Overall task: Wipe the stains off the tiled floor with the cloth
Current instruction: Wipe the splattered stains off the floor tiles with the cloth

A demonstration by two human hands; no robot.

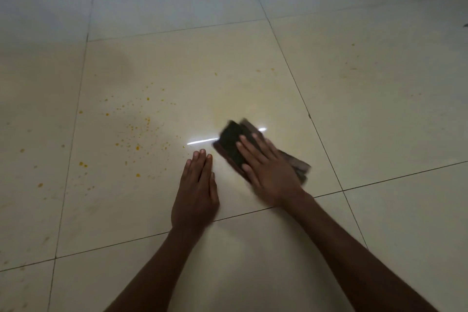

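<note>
Right hand: right hand (pixel 268 172) lies flat, fingers straight and spread, pressing the cloth (pixel 234 144) onto the floor (pixel 379 109); edges blurred.
Left hand: left hand (pixel 197 190) flat on bare tile, fingers straight and close together, holding nothing; looks like a brace.
Cloth: dark, folded, just beside the left fingertips at their 2 o'clock.
Stains: orange specks (pixel 131 134) scattered at 9 to 10 o'clock from the cloth, well apart from it; a few faint ones at 12 to 1 o'clock.
Step, judged: wiping under way, main spatter untouched.
Technique: keep palm weight over the cloth, sweep toward 9 o'clock in overlapping passes, refold to a fresh face so colour does not smear.
</note>
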